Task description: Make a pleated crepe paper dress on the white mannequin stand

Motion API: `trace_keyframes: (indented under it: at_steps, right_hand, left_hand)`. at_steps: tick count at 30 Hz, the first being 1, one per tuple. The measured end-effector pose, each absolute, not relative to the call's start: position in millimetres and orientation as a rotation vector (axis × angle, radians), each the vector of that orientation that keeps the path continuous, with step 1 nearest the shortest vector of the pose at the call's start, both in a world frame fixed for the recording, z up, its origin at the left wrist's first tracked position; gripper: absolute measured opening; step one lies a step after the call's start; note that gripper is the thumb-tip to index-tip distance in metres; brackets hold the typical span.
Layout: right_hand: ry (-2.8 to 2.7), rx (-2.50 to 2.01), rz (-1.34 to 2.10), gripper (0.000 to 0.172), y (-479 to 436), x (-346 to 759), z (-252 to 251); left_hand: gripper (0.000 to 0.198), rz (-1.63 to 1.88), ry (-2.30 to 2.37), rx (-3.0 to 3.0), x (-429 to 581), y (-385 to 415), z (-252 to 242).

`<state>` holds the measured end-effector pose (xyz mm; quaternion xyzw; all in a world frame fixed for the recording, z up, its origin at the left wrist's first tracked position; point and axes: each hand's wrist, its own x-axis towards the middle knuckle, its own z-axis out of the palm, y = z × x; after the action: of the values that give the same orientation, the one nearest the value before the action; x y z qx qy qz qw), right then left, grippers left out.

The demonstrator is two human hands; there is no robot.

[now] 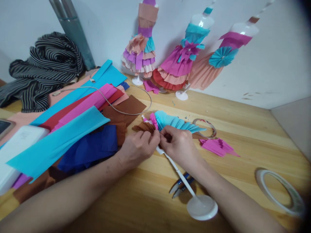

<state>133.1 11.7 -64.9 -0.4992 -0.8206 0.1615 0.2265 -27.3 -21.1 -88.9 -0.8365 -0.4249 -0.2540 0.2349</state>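
Observation:
A small white doll stand (201, 207) lies tilted on the wooden table (243, 123), its thin rod running up between my hands. Its top carries pleated crepe paper: a brown piece (144, 127), a pink strip (153, 119) and a fanned turquoise skirt (177, 123). My left hand (138, 147) pinches the brown and pink paper at the figure's waist, fingers closed. My right hand (178, 144) is closed around the figure's body just beside it, knuckles touching the left fingers.
Sheets of turquoise, pink, red, brown and blue crepe paper (73, 129) cover the left. Small snips (179, 187) lie under the rod. Tape rolls (279, 191) (206, 126), a pink pleated scrap (217, 145), three dressed figures (177, 61), a striped cloth (46, 64) and a white cable (126, 111).

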Motion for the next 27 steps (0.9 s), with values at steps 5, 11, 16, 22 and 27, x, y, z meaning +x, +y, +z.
trace_keyframes:
  at_steps: [5,11,16,22,27]
  right_hand:
    - [-2.258,-1.379,0.471,0.018,11.2,133.3,-63.2]
    - [-2.24,-1.37,0.519,0.015,10.7,133.2,-62.5]
    - [-2.257,-1.342,0.489,0.017,10.0,134.1,-61.4]
    - [-2.269,-1.295,0.361,0.019,8.9,136.7,-63.5]
    - [-2.369,-1.242,0.417,0.022,9.1,136.9,-63.4]
  left_hand:
    - [0.017,-0.746,-1.134,-2.283,-23.9,-20.9,-86.0]
    - [0.016,-0.727,-1.115,-2.275,-21.5,-22.6,-89.5]
    - [0.015,-0.737,-1.101,-2.28,-20.2,-22.5,-90.9]
    - [0.015,-0.743,-1.089,-2.283,-20.2,-21.9,-88.2]
    - [0.017,-0.732,-1.095,-2.274,-20.5,-22.4,-88.8]
